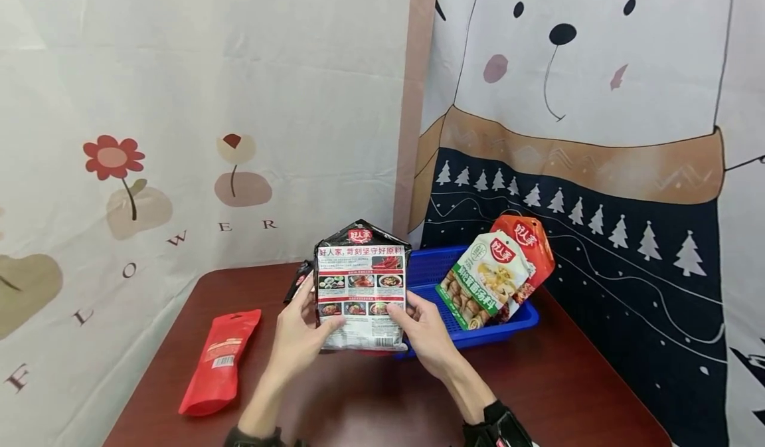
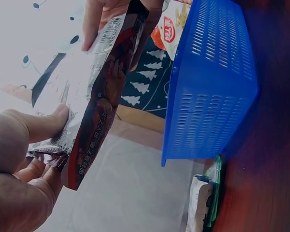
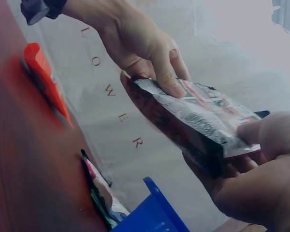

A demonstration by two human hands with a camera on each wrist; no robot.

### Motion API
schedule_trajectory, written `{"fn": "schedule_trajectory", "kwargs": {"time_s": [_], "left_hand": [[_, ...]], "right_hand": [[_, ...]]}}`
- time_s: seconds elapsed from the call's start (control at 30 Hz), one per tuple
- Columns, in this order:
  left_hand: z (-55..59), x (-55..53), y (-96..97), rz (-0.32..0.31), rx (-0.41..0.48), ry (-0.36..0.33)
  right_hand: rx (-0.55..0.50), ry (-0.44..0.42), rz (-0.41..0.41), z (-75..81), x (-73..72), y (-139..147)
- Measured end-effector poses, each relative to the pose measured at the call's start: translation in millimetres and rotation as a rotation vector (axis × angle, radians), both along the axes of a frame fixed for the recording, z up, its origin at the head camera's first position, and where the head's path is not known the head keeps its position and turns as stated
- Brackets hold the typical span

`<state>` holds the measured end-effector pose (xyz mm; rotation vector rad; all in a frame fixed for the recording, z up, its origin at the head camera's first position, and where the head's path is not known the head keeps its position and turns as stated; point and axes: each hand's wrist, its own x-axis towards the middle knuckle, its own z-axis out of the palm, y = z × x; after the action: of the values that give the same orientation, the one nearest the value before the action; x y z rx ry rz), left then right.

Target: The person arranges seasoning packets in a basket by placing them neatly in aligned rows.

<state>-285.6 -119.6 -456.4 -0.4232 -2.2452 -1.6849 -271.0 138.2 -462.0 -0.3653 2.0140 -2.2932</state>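
Both hands hold up a black and white seasoning packet (image 1: 360,287) above the table, its back with small food pictures and a barcode facing the head camera. My left hand (image 1: 297,333) grips the packet's left edge, thumb on the printed face and fingers behind. On the opposite edge my right hand (image 1: 429,334) pinches it the same way. The left wrist view shows the packet (image 2: 104,96) edge-on, with a dark red front side. In the right wrist view, the right thumb presses the packet (image 3: 198,116) near the barcode; the fingers pass underneath.
A blue perforated basket (image 1: 508,331) holds a green-white packet (image 1: 490,277) and an orange-red packet (image 1: 540,251). A red packet (image 1: 221,364) lies at the table's left. Another packet (image 3: 104,191), partly hidden, lies beside the basket. Printed cloths hang behind the table (image 1: 269,294).
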Motion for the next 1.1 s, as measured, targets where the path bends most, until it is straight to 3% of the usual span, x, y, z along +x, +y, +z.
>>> {"fn": "schedule_trajectory", "kwargs": {"time_s": [0.13, 0.37, 0.47, 0.57, 0.7, 0.8, 0.87, 0.97, 1.1], "left_hand": [[2.2, -4.8, 2.1, -0.028, -0.004, 0.032], [2.0, -12.9, 7.1, -0.023, 0.034, -0.009], [0.4, -16.1, 10.3, 0.022, -0.025, 0.029], [2.0, -15.0, 14.8, 0.114, -0.089, 0.127], [13.4, -6.4, 25.9, 0.19, -0.108, 0.284], [26.0, 2.6, 38.7, 0.166, -0.11, 0.362], [34.2, 9.1, 48.2, 0.13, -0.109, 0.379], [44.2, 17.8, 61.1, 0.054, -0.081, 0.341], [52.1, 25.6, 73.7, -0.019, -0.056, 0.219]], "right_hand": [[-0.063, -0.003, -0.019, -3.5, 0.2, -4], [-0.123, -0.001, -0.102, -4.1, 0.4, -11], [-0.141, 0.002, -0.166, -3.6, 0.9, -14], [-0.122, 0.044, -0.234, -2.6, 1.8, -18], [-0.044, 0.164, -0.371, -0.5, 4.0, -25], [0.016, 0.271, -0.482, -0.3, 5.0, -33], [0.065, 0.355, -0.552, -2.4, 4.8, -38], [0.163, 0.514, -0.641, -7.8, 3.8, -45], [0.298, 0.748, -0.749, -15.2, 0.8, -52]]}}
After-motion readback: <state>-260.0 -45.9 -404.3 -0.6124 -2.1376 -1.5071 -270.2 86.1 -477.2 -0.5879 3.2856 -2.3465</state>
